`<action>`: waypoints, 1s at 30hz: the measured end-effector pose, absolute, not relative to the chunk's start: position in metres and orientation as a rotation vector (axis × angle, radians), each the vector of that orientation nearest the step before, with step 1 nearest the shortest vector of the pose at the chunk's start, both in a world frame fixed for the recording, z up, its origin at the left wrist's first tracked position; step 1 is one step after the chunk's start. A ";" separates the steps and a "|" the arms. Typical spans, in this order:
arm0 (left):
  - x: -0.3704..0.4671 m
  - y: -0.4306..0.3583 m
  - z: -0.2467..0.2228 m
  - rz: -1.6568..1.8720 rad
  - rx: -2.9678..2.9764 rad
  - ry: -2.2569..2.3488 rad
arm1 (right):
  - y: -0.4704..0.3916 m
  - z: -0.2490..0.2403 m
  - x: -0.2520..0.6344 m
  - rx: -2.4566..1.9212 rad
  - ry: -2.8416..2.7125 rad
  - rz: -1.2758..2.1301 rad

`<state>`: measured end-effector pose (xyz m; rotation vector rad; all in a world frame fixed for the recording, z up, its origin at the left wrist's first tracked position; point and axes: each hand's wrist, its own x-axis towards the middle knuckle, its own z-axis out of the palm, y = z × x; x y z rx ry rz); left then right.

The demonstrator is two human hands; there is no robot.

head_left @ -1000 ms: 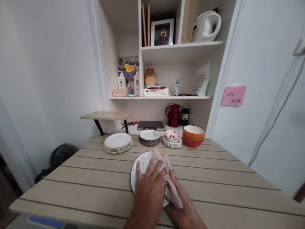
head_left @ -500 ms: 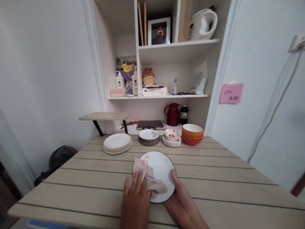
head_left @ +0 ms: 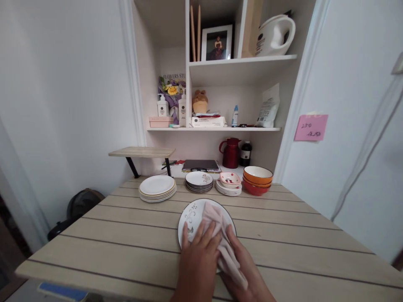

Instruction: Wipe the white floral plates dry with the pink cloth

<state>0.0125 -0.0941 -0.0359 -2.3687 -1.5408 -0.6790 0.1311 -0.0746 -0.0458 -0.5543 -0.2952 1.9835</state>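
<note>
A white plate (head_left: 195, 219) with a dark rim and a grey-brown floral print is held above the near middle of the table. My right hand (head_left: 247, 270) grips its right and lower edge, thumb over the rim and the other fingers mostly hidden underneath. My left hand (head_left: 200, 256) presses a pale pink cloth (head_left: 217, 216) onto the plate's face, its fingers bent and slightly spread. The cloth covers the right half of the plate and hangs past its lower right edge, over part of my right hand.
Along the table's (head_left: 132, 228) back stand white plates (head_left: 157, 188), dark-rimmed plates (head_left: 199, 181), small dishes with a square bowl (head_left: 229, 180), and orange and red bowls (head_left: 257, 180). Behind are a red jug (head_left: 231, 154), a dark bottle (head_left: 245, 154) and a raised wooden shelf (head_left: 141, 152).
My left hand has slid the cloth rightward across the plate, uncovering the floral print on the left. The cloth now drapes over the right rim. The camera view has shifted slightly.
</note>
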 end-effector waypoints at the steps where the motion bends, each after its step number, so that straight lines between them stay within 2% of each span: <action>1: 0.015 -0.090 -0.027 -0.707 -2.346 -1.584 | -0.074 -0.045 0.131 -0.531 -0.278 1.966; 4: 0.018 -0.077 -0.015 -0.722 -2.280 -1.664 | -0.073 -0.040 0.131 -0.445 -0.254 1.973; 15: -0.001 -0.083 -0.041 -0.671 -1.999 -1.873 | -0.073 -0.044 0.131 -0.458 -0.283 2.041; 19: -0.006 -0.099 -0.056 -0.670 -2.025 -1.806 | -0.073 -0.042 0.132 -0.432 -0.277 2.092; 26: -0.011 -0.108 -0.108 -0.717 -1.981 -1.652 | -0.074 -0.046 0.134 -0.479 -0.348 2.147; 30: -0.003 -0.111 -0.100 -0.619 -2.296 -1.427 | -0.075 -0.057 0.138 -0.547 -0.437 2.034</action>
